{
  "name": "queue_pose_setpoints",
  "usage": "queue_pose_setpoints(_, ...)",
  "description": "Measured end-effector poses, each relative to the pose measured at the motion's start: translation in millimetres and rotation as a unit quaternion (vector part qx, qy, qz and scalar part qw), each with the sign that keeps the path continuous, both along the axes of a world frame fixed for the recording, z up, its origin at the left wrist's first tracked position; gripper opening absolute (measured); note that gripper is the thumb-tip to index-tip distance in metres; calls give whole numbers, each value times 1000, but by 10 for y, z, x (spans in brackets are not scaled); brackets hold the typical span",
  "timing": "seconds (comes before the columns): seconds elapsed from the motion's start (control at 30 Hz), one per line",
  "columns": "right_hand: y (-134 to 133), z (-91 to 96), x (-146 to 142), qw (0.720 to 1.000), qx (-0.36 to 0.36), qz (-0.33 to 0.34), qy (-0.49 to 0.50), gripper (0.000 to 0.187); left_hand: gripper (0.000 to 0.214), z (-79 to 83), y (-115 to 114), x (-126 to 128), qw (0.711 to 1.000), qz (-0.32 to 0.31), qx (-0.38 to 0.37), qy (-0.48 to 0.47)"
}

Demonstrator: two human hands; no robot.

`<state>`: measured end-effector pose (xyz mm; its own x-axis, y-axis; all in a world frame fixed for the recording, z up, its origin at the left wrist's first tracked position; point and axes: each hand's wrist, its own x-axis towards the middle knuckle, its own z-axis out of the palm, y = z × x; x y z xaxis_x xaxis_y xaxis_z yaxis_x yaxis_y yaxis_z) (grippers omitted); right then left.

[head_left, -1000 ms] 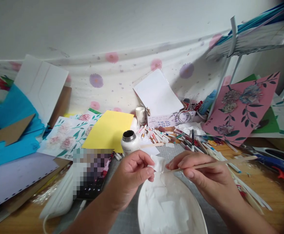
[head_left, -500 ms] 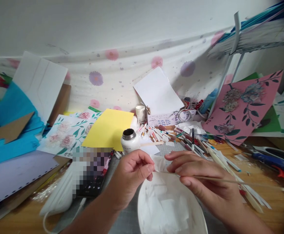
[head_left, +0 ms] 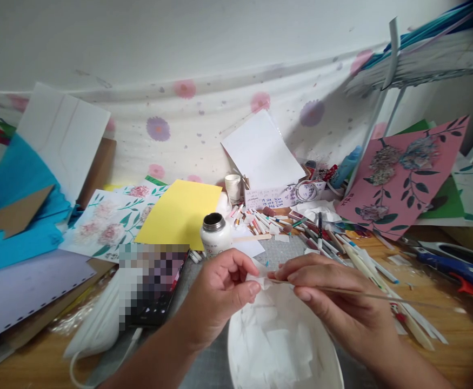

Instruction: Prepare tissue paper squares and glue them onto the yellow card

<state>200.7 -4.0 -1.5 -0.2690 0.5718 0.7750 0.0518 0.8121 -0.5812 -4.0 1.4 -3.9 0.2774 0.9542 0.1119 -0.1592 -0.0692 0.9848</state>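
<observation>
- Widely across the back wall hung a flowered cloth, with a white rack cutting across its right side.
- Blue paper was heaped at the left above a lilac sheet; both ran off the edge of the view.
- A pink card with flowers and leaves leaned at the right, partly hiding the green sheets behind it.
- A yellow sheet lay over floral prints in the middle of the wooden table.
- A white bowl of white paper pieces sat nearest the camera — its lower rim was cut off, and the right wrist covered its right side.
- A phone lay left of the bowl, its screen blurred out, with a white mask beside it.
- Markers were scattered beyond the hands, too many and too small to tell apart.
- An open white bottle stood just behind the left hand.
- The left hand was pinched, thumb against forefinger, on a paper scrap above the bowl's far rim.
- The right hand was closed on a thin stick; its far end blurred away toward the right.
- The scrap sat between the two hands — the stick's tip met it just beside the left thumb, and the fingertips of both hands nearly touched.
</observation>
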Motion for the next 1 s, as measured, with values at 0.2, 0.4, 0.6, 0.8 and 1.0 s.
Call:
queue_pose_setpoints(0.2, 15, -10, -22, 997, -10, -10, 70, 21, 12, -8, -3, 1, 1000, -9, 10, -6)
queue_pose_setpoints(0.4, 59, -106, -13, 990, -77, 8, 120, 15, 27, -23, 10, 7, 998, -27, 24, -58)
queue_pose_setpoints(0.6, 157, -182, 33, 965, -138, 22, 221, 8, 31, -35, 6, -2, 998, -31, 30, -51)
queue_pose_setpoints(0.8, 179, -101, -2, 928, -188, 58, 315, 3, 18, -38, 20, -23, 999, -5, 52, -11)
queue_pose_setpoints(1.0, 114, -152, -16, 949, -174, 73, 253, 6, 12, 0, 6, -59, 979, -9, 167, 115)
